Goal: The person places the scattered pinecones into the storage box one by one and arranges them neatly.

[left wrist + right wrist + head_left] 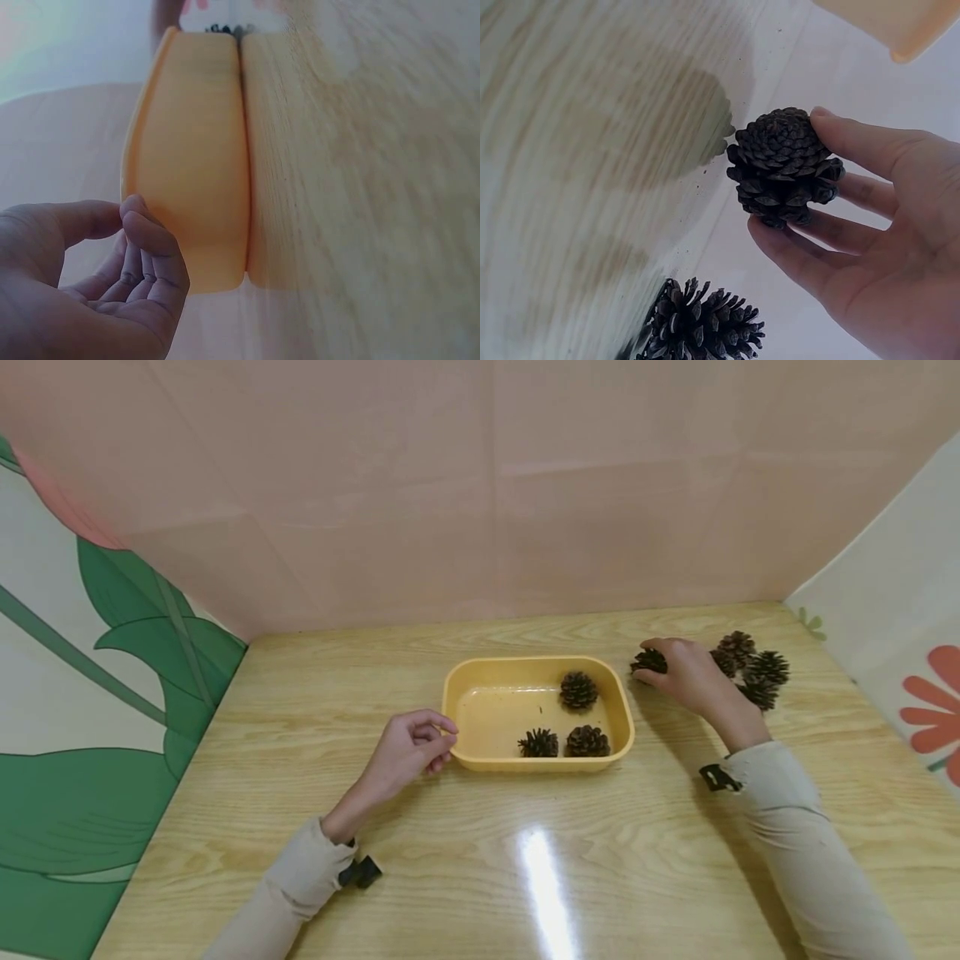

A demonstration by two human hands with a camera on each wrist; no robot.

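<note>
My left hand [408, 747] pinches the rim at the left end of a yellow plastic basin [495, 758]; in the left wrist view thumb and fingertips meet at the rim of its wall [191, 150]. Inside the basin lie three pine cones: one at the back right [578, 691], two along the front wall [588, 742]. To the right of the basin, my right hand [690, 677] grips a dark pine cone [784, 165] between thumb and fingers. In the head view that hand partly covers this cone.
Several more pine cones [765, 668] lie in a cluster right of my right hand, one [705, 322] showing below it in the right wrist view. The wooden table [420, 877] meets a pinkish backdrop [450, 527] behind and flower-patterned panels [922, 610] at the sides.
</note>
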